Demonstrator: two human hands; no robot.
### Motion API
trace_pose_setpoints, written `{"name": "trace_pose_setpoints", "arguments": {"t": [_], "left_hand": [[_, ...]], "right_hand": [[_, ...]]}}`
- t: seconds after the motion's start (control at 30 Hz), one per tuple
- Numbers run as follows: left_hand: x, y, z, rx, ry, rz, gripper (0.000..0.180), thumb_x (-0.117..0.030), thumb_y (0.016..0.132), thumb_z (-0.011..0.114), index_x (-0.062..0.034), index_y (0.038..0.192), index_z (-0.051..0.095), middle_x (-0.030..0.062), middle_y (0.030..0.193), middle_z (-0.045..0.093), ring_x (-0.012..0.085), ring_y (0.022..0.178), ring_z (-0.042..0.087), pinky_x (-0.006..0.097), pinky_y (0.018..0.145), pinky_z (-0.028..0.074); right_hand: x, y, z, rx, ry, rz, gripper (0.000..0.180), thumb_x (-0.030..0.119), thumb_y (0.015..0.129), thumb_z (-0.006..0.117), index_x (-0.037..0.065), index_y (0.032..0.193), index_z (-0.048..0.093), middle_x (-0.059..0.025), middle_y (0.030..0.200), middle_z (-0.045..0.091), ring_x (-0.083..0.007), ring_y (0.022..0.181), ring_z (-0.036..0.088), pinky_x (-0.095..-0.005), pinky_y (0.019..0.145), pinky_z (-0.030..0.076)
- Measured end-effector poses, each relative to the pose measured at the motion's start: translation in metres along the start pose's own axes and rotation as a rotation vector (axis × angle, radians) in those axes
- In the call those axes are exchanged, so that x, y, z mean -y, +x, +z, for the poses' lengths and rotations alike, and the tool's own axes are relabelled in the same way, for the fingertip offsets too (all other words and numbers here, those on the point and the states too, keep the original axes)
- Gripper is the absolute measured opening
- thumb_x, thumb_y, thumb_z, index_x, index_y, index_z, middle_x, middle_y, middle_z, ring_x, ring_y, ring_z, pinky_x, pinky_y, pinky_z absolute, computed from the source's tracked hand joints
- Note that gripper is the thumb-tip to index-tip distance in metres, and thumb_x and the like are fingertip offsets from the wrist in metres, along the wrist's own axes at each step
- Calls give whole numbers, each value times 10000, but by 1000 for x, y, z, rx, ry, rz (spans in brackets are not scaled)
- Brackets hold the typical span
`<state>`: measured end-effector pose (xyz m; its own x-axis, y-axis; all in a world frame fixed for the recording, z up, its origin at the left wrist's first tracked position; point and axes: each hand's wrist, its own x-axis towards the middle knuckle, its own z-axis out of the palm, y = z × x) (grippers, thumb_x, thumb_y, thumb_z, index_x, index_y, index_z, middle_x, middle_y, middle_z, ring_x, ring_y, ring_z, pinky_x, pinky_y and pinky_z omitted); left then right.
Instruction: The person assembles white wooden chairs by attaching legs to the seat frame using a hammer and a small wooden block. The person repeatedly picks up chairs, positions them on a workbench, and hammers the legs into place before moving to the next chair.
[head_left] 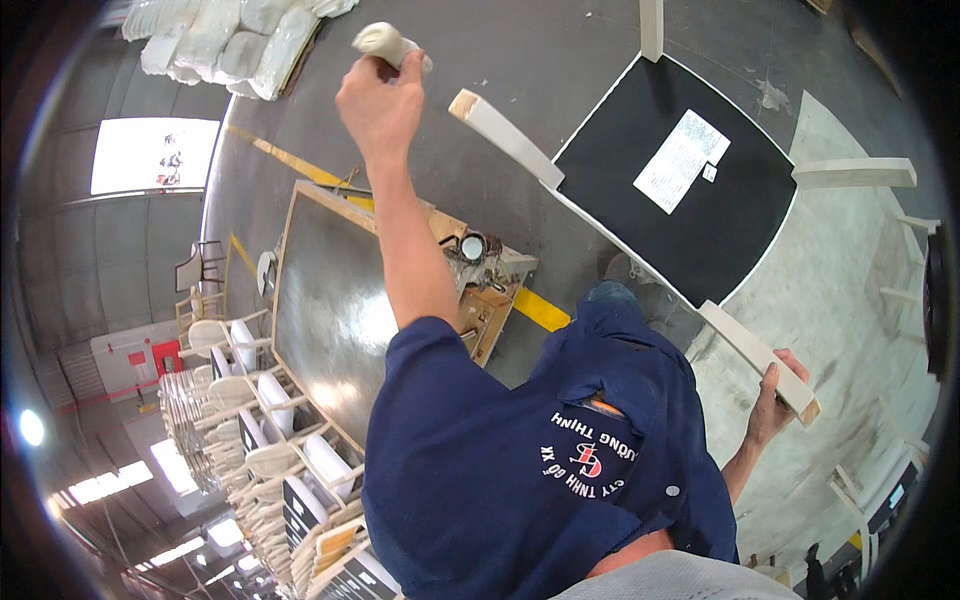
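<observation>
My left hand (382, 105) is raised out to the left, its fingers wrapped round a whitish roll (385, 42) that looks like folded cloth. Off to the right, an upturned stool or chair seat shows its black underside (625, 165), with pale wooden legs pointing outward. A printed white sheet (682, 160) and a small label lie on that black fabric. My right hand (772, 405) grips the near leg (750, 350) close to its end. Another leg (505, 135) stands nearest my left hand, apart from the roll.
A dark-topped bench (335, 290) is on my left, with a wooden tray (490, 325) of tools and a round container (473, 247) at its edge. Stacked chairs (265, 440) fill the lower left. Plastic-wrapped goods (235, 45) sit at the far left. A pale sheet (840, 300) covers the floor at right.
</observation>
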<state>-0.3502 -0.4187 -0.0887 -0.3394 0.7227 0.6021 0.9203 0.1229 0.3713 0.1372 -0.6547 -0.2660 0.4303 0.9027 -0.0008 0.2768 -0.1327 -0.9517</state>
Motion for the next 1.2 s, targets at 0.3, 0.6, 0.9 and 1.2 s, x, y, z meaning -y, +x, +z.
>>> {"name": "trace_pose_setpoints", "arguments": {"t": [0.3, 0.6, 0.9, 1.2], "left_hand": [[-145, 59, 97, -126, -641, 53, 280, -250, 787, 728, 6, 890, 687, 104, 766, 694, 233, 698, 656, 362, 695, 508], [-190, 166, 299, 85, -375, 340, 281, -262, 807, 701, 9, 870, 665, 188, 795, 685, 332, 766, 678, 410, 699, 512], [-189, 183, 334, 166, -525, 523, 177, -175, 794, 684, -10, 856, 669, 178, 770, 679, 331, 754, 677, 395, 660, 514], [-180, 199, 336, 137, -307, 403, 374, -332, 750, 736, 15, 882, 690, 165, 854, 707, 317, 848, 688, 389, 774, 516]], "right_hand": [[21, -4, 9, -43, 51, 15, 226, 95, 841, 649, 32, 1027, 537, -106, 1058, 582, -179, 994, 526, -344, 925, 405], [32, -10, 16, -122, 59, 167, 259, 3, 802, 593, 49, 1042, 506, -106, 1071, 551, -190, 1030, 507, -346, 967, 377], [43, -9, 19, -122, 65, 222, 260, 19, 790, 587, 54, 1033, 504, -96, 1073, 531, -184, 1024, 482, -334, 957, 369], [47, -2, 20, -93, 67, 201, 262, 38, 781, 608, 57, 1023, 507, -92, 1060, 528, -180, 985, 481, -328, 904, 389]]}}
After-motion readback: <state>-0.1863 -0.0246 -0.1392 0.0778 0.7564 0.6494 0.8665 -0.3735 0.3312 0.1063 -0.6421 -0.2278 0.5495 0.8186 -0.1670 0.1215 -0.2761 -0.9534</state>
